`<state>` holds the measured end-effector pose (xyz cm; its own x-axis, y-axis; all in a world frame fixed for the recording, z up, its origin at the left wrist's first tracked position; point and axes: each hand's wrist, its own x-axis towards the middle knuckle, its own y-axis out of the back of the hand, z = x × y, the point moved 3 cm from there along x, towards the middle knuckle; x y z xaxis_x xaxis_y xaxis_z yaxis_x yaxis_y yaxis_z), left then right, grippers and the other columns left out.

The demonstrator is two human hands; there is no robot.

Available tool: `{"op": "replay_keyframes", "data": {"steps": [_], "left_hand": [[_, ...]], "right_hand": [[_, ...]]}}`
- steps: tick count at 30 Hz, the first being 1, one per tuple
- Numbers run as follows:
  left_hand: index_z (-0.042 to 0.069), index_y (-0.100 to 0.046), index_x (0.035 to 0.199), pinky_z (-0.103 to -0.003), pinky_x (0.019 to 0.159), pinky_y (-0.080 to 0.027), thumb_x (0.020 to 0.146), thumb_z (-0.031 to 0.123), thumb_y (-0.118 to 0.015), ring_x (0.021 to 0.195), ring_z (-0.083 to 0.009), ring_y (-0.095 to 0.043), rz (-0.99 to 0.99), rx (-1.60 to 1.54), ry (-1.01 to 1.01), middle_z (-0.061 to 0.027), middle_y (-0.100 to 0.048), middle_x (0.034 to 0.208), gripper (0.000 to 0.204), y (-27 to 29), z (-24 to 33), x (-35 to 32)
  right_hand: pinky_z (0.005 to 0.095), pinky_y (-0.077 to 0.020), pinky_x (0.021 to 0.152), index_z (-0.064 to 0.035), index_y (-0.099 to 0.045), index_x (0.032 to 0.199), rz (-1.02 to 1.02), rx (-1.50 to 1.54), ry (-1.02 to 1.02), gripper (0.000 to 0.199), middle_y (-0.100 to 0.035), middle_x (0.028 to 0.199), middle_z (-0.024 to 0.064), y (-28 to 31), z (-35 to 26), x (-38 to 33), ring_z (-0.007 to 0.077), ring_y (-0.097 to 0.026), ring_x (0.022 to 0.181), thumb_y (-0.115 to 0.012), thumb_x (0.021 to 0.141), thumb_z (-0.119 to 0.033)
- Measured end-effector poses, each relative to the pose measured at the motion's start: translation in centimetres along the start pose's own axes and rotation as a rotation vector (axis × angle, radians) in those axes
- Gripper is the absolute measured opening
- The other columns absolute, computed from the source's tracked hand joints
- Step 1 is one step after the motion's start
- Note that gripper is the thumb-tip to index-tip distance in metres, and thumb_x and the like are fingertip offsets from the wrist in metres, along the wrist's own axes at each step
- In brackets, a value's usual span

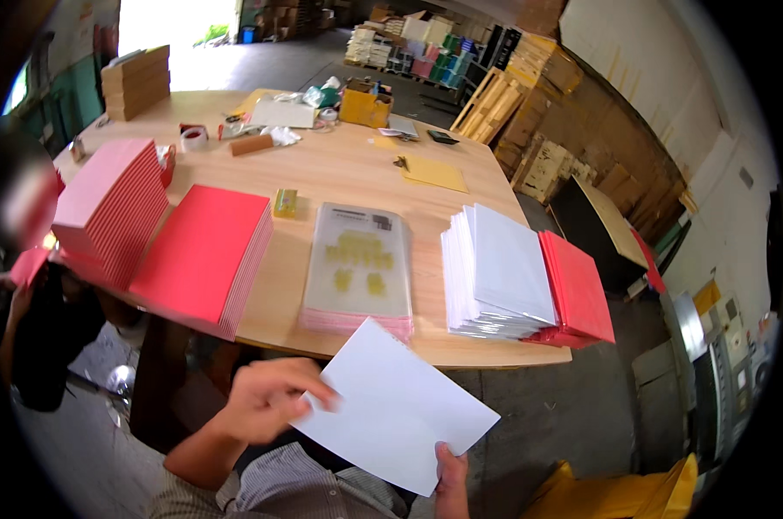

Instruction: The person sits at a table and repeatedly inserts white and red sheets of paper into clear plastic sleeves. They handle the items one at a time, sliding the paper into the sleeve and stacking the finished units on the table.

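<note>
A white rectangular sheet or thin booklet (391, 411) is held tilted in front of me, below the table's near edge. My right hand (450, 470) grips its lower right side, with the thumb on top. Over its left corner is my left hand (275, 400), blurred by motion, its fingers bent toward the white surface; whether they pinch it cannot be made out. Just beyond lies a stack of clear plastic-covered booklets (357, 264) with yellowish print and pink edges at its base.
Red booklets (203, 251) and a pink stack (106, 203) stand left, beside a seated person (50, 320). White plastic-wrapped booklets (504, 268) and red ones (577, 290) stand right. A yellow box (365, 104), tape roll (194, 138) and yellow envelope (433, 172) lie farther back.
</note>
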<state>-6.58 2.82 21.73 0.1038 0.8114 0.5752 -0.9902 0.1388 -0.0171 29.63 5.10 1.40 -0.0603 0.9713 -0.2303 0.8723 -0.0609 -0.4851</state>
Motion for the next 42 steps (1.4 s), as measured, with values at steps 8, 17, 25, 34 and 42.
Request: {"op": "replay_keyframes", "data": {"steps": [8,17,25,34,42], "left_hand": [[-0.004,-0.039,0.151,-0.07,0.112,-0.011,0.092,0.083,-0.02,0.15,-0.0455,-0.019,-0.561,-1.192,-0.355,-0.0393,-0.024,0.155,0.107,-9.6,10.1,4.5],[-0.001,-0.053,0.137,-0.068,0.115,-0.012,0.087,0.086,-0.031,0.144,-0.0507,-0.025,-0.355,-0.774,-0.189,-0.0308,-0.037,0.151,0.103,-8.0,4.6,2.3],[-0.002,-0.058,0.128,-0.049,0.097,-0.044,0.092,0.043,-0.073,0.118,-0.0357,-0.056,-1.048,-0.794,0.356,-0.0204,-0.06,0.126,0.06,-8.1,-1.4,-10.5],[-0.004,-0.059,0.127,-0.049,0.091,-0.047,0.093,0.051,-0.068,0.112,-0.0376,-0.061,-0.944,-0.718,0.369,-0.0232,-0.062,0.126,0.065,-9.2,-0.8,-10.0],[-0.002,-0.064,0.111,-0.044,0.085,-0.049,0.095,0.049,-0.066,0.1,-0.034,-0.062,-0.937,-0.725,0.416,-0.0209,-0.063,0.113,0.054,-9.5,-0.9,-9.7]], "right_hand": [[0.0472,-0.046,0.105,0.0032,-0.041,0.146,-0.116,0.082,0.035,0.067,-0.056,0.138,0.0174,-4.6,-2.0,-0.2,0.0338,-0.057,0.124,-0.069,0.087,-0.01],[0.0479,-0.0449,0.106,0.0025,-0.041,0.146,0.004,0.102,-0.027,0.066,-0.056,0.138,0.0175,-1.4,0.9,0.7,0.0334,-0.057,0.124,-0.071,0.088,-0.009],[0.0469,-0.0451,0.105,0.0006,-0.045,0.144,0.062,0.087,-0.023,0.062,-0.058,0.135,0.0165,-1.2,1.3,1.2,0.0323,-0.058,0.123,-0.07,0.088,-0.006],[0.0459,-0.0461,0.104,-0.0019,-0.048,0.142,0.058,0.068,-0.07,0.059,-0.06,0.134,0.0141,-1.8,1.4,2.2,0.031,-0.059,0.122,-0.07,0.088,-0.004],[0.0466,-0.0466,0.104,-0.0022,-0.048,0.143,0.068,0.086,-0.041,0.059,-0.059,0.135,0.0141,-2.3,0.5,2.0,0.0308,-0.059,0.122,-0.07,0.088,-0.004]]}}
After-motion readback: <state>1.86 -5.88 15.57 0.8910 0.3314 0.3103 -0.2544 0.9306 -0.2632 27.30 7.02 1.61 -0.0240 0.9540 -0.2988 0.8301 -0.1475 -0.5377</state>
